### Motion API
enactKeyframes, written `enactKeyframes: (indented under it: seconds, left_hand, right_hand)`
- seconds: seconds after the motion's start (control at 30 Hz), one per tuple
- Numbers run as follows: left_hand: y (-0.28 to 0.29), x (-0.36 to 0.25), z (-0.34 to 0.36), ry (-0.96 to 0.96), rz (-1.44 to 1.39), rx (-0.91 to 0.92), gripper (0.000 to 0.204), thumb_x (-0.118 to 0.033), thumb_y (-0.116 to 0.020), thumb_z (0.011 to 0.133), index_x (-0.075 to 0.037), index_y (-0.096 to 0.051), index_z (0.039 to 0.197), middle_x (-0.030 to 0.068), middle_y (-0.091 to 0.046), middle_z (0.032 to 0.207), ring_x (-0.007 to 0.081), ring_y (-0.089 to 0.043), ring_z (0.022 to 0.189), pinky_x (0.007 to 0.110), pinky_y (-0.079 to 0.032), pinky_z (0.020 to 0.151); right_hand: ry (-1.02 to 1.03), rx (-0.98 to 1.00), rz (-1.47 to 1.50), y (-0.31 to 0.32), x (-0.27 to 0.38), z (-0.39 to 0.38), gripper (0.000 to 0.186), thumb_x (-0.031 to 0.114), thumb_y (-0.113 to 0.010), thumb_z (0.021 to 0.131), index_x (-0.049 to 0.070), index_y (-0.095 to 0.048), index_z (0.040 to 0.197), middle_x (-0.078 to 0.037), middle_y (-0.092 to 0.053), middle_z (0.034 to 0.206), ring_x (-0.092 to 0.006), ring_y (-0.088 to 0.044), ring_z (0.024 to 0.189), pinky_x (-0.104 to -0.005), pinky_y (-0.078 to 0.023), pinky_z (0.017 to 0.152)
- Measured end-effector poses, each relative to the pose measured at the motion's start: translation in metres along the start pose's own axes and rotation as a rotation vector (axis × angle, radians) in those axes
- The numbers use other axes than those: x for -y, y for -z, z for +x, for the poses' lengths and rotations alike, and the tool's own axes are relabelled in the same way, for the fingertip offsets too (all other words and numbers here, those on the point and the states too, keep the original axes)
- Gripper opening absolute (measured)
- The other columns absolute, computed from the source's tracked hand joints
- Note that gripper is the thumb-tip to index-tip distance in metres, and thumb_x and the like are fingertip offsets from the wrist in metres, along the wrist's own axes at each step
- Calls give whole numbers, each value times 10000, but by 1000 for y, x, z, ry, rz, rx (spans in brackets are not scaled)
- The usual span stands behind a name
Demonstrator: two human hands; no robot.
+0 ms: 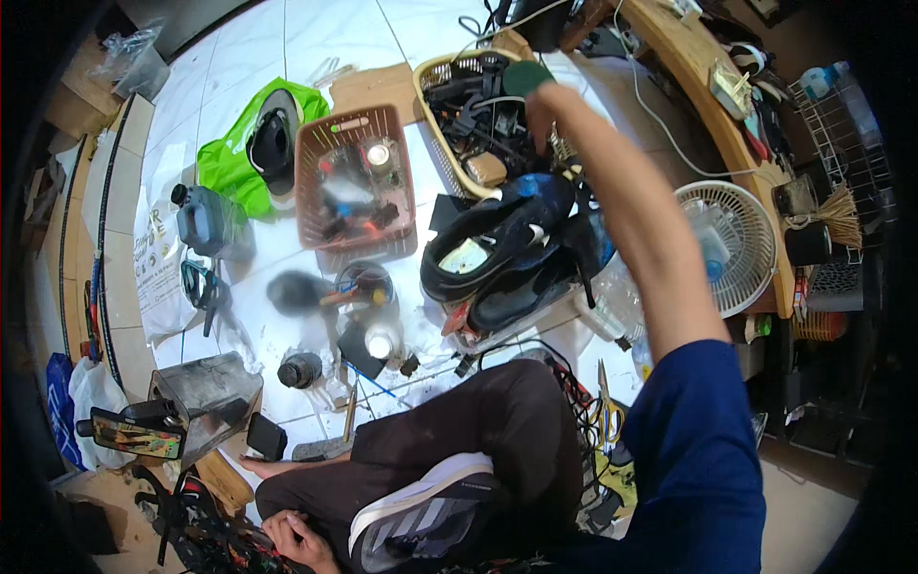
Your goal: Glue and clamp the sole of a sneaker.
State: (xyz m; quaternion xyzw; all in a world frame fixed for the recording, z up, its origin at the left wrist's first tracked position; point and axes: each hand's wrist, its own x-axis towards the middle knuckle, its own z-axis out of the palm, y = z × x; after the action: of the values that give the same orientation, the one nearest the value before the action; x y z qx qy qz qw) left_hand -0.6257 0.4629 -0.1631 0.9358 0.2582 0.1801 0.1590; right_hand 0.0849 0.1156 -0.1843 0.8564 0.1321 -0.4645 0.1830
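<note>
Tiled floor (244, 57): right hand (543, 110) apparently reaches green pad (523, 78), needing sure contact next; I cannot tell whether it or left hand (298, 541) grips.

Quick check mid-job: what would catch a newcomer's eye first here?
Likely the bright green bag at upper left, with a dark shoe on it. Next, the right hand, stretched out to the yellow basket at upper centre, and the grey striped shoe lying on the person's dark trousers.
</note>
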Motion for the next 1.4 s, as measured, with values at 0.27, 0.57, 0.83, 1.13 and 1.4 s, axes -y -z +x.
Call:
enactKeyframes:
  seconds: [0.27,0.57,0.83,1.13,1.4]
  left_hand:
    - [10,1,-5,50,39,7,327,-96,-490,1011,48,-548,723,133,-548,757,279,-487,768,398,-400,720]
    - [9,1,-6,48,40,1,368,-107,-478,1024,55,-540,699,131,-551,743,282,-489,776,404,-395,712]
    - [7,2,-6,22,29,-15,329,-93,-483,1017,47,-542,726,136,-550,731,293,-481,771,410,-390,727]
    - [10,0,-6,53,53,-16,334,-103,-476,1025,47,-544,735,130,-551,740,274,-482,775,403,-392,725]
    - [-1,5,-5,23,15,-5,355,-102,-470,1027,47,-546,714,124,-540,723,278,-483,757,398,-392,705]
  right_hand:
    - [186,-451,-44,-50,16,25,689,200,-843,614,167,-640,1272,-109,-655,1270,-291,-614,1195,-382,-513,993]
    - [191,-612,469,54,26,-61,463,369,-645,862,153,-601,1269,-109,-683,969,-210,-656,797,-404,-548,671]
    - [335,-501,551,33,25,-66,662,140,-752,841,213,-398,1395,-169,-643,955,-240,-691,729,-422,-625,596]
    - [276,-432,190,22,50,-39,467,147,-786,721,157,-694,1179,-82,-728,906,-219,-685,714,-375,-572,616]
    - [151,-565,13,-12,110,3,626,133,-772,693,210,-622,1296,-95,-693,1196,-302,-647,1155,-421,-555,901]
